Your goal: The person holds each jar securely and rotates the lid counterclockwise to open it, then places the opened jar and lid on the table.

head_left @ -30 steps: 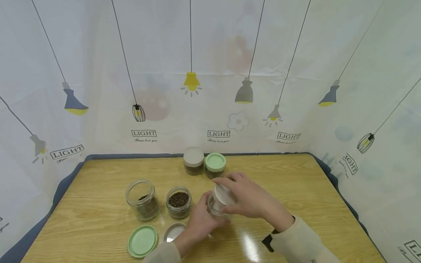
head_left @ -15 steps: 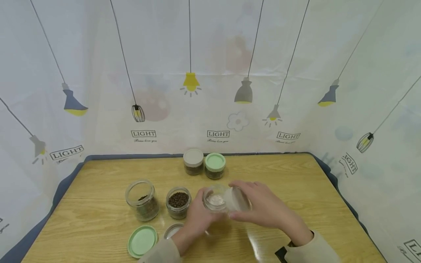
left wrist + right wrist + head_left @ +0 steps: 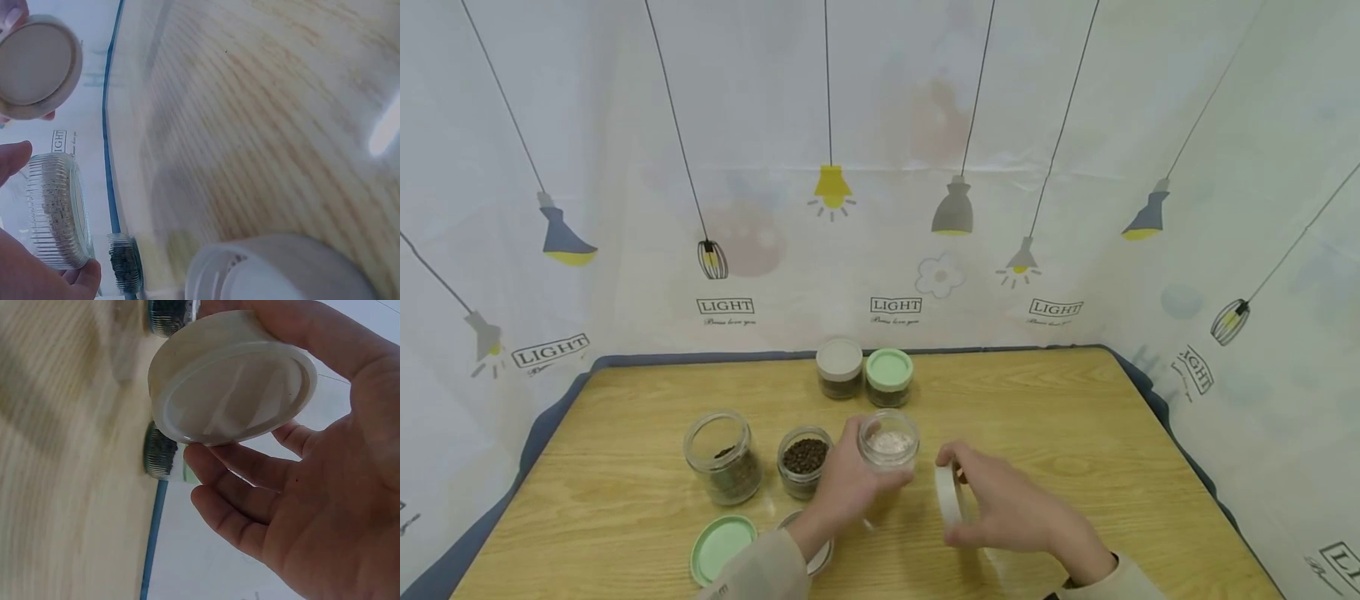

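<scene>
In the head view my left hand (image 3: 850, 487) grips a small clear glass jar (image 3: 889, 442) from its left side, thumb toward me. The jar is uncovered and holds pale grains; the left wrist view shows its ribbed wall (image 3: 57, 209). To its right my right hand (image 3: 1018, 504) holds a white round lid (image 3: 949, 496) on edge, thumb and fingers at its rim. The right wrist view shows the lid's (image 3: 234, 394) flat face. Lid and jar are apart. Just left of my left hand stands an uncovered jar of small dark-brown beans or grains (image 3: 805, 458).
A larger uncovered jar (image 3: 722, 467) with some dark contents stands farther left. A green lid (image 3: 724, 548) lies in front of it, with another whitish lid (image 3: 822, 557) partly under my left forearm. At the back stand a white-lidded jar (image 3: 840, 367) and a green-lidded jar (image 3: 890, 377).
My right hand has lifted the white lid off the jar and moved it right and toward me, turning it on edge. The left hand still holds the jar, now slightly farther back.
</scene>
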A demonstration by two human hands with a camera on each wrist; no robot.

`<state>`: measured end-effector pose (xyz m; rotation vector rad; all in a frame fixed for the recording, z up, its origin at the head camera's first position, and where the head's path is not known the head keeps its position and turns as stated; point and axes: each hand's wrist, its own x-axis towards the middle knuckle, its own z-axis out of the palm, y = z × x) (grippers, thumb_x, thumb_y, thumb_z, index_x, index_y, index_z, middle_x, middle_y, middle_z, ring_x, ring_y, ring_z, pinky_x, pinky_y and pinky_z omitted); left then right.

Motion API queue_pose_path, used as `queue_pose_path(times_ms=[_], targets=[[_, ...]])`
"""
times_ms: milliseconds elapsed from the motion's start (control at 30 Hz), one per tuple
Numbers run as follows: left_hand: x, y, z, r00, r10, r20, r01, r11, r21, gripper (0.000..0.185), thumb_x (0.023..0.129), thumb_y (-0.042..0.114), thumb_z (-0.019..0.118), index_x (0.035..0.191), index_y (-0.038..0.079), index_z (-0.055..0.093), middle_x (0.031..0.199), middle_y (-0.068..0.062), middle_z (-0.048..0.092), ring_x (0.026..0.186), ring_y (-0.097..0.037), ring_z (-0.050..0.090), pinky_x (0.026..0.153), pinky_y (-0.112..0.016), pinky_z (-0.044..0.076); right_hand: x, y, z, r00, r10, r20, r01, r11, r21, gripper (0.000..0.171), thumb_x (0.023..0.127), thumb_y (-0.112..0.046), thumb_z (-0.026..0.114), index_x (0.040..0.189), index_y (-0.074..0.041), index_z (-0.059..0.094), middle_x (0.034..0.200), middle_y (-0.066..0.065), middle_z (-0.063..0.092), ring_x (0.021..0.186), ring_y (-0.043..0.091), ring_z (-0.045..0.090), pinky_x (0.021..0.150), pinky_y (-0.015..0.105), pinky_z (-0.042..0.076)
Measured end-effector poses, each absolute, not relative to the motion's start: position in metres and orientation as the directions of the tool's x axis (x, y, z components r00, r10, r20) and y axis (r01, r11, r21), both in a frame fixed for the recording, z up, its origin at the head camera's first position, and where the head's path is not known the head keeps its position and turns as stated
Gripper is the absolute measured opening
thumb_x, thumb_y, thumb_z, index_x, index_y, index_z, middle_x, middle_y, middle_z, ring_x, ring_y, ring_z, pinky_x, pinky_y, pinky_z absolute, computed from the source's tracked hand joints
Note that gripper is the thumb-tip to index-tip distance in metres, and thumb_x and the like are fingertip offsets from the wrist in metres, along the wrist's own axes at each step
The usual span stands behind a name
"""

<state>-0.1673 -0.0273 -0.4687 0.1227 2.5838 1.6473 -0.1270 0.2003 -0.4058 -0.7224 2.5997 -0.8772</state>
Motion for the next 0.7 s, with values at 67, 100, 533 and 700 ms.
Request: queue_pose_path(times_ms=[67,100,533,700], targets=[[-0.169,-0.028,-0.468,-0.995,0.103,-0.015,0.031,0.43,0.903,0.086,0.061,0.038,0.09,0.132,0.015,0.047,0.123,-0.008,0.062,0.114,-0.025,0.059,0.1,-0.047,0.047,-0.125,0.199,-0.41,-0.822,-0.549,-0.15,-0.345,0.691,-0.635,0.079,0.075,-0.044,0.081,0.136,-0.011,0.043,0.124,-0.001,0.058,0.113,0.019,0.057,0.094,0.039,0.05],[-0.17,-0.028,-0.466,-0.995,0.102,-0.011,0.034,0.435,0.9,0.085,0.061,0.038,0.09,0.132,0.014,0.047,0.123,-0.008,0.062,0.113,-0.025,0.059,0.1,-0.047,0.047,-0.125,0.197,-0.413,-0.819,-0.55,-0.164,-0.34,0.696,-0.633,0.082,0.075,-0.044,0.081,0.138,-0.009,0.043,0.127,0.001,0.056,0.115,0.02,0.056,0.095,0.04,0.05],[-0.176,-0.033,-0.463,-0.995,0.092,-0.043,0.006,0.481,0.876,0.094,0.063,0.038,0.09,0.139,0.012,0.042,0.131,-0.013,0.058,0.119,-0.03,0.057,0.103,-0.051,0.044,-0.116,0.179,-0.451,-0.801,-0.582,-0.142,-0.348,0.644,-0.681,0.089,0.069,-0.029,0.088,0.137,-0.003,0.036,0.133,0.011,0.046,0.116,0.021,0.053,0.093,0.031,0.049],[-0.176,-0.033,-0.464,-0.995,0.095,-0.035,0.014,0.471,0.882,0.095,0.063,0.035,0.09,0.14,0.012,0.04,0.132,-0.015,0.057,0.12,-0.033,0.056,0.102,-0.052,0.044,-0.112,0.169,-0.463,-0.803,-0.593,-0.062,-0.387,0.598,-0.702,0.094,0.07,-0.041,0.086,0.141,-0.002,0.038,0.135,0.01,0.048,0.119,0.021,0.052,0.099,0.033,0.047]])
